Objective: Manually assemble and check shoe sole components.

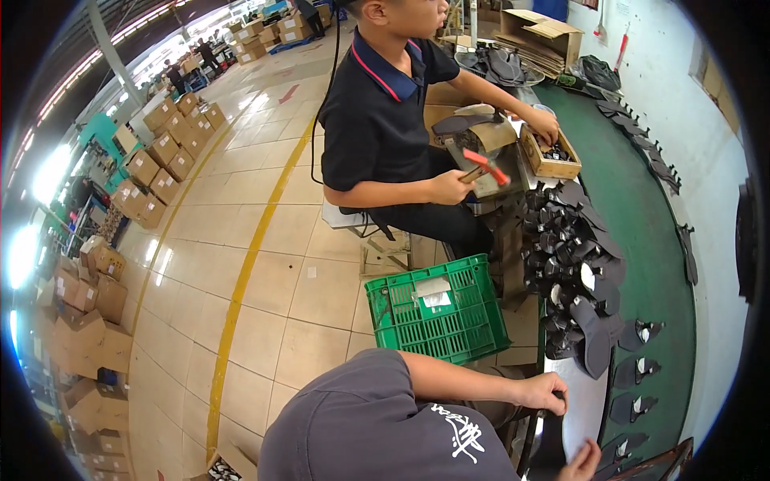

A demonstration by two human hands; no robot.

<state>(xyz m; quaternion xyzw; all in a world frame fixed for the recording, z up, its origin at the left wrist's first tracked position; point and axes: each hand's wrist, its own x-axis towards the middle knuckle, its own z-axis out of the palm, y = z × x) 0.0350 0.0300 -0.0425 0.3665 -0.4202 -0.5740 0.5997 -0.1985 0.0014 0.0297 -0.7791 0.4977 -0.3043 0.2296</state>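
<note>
Head | pale bench (584, 405), dark soles (594, 341) | green belt (654, 280) | tiled floor (317, 337)

The crate (437, 341) is green, the hammer (487, 166) orange-red, the soles (593, 341) dark grey, the floor stripe (241, 293) yellow.

The narrow, pale worktop (589, 405) carries a heap of dark grey, flat-soled sandals (592, 335) along its middle. An open, rectangular wooden box (555, 167) stands toward its far end. Beyond the worktop's right edge, a flat green belt (654, 272) supports spaced, dark grey sandals (625, 373).
</note>
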